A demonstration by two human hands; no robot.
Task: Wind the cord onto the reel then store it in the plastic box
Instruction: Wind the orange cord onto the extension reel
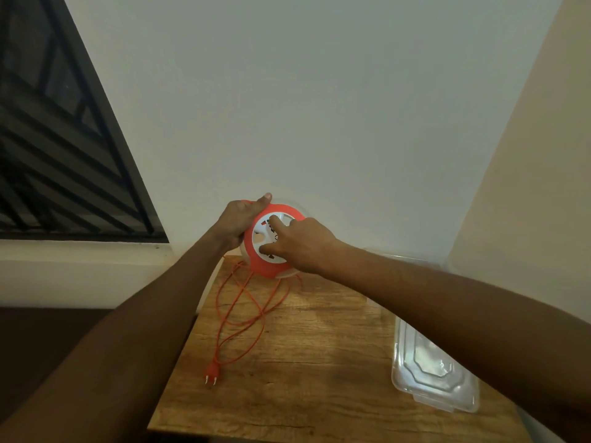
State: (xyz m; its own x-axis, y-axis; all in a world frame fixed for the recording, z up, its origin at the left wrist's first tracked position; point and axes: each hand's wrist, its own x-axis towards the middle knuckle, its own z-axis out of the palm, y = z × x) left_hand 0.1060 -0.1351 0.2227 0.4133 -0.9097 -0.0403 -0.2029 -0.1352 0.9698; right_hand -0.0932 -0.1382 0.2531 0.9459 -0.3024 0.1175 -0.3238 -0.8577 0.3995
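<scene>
At frame centre the left hand (238, 220) clasps the orange reel's (271, 241) left rim, thumb over the top. The reel's white face tilts toward the camera. The right hand (300, 244) has fingers curled into its openings. The cord (246, 318) trails down-left across the wooden table (319, 362) to the plug (211, 369); the plastic box (431, 372) lies lower right.
</scene>
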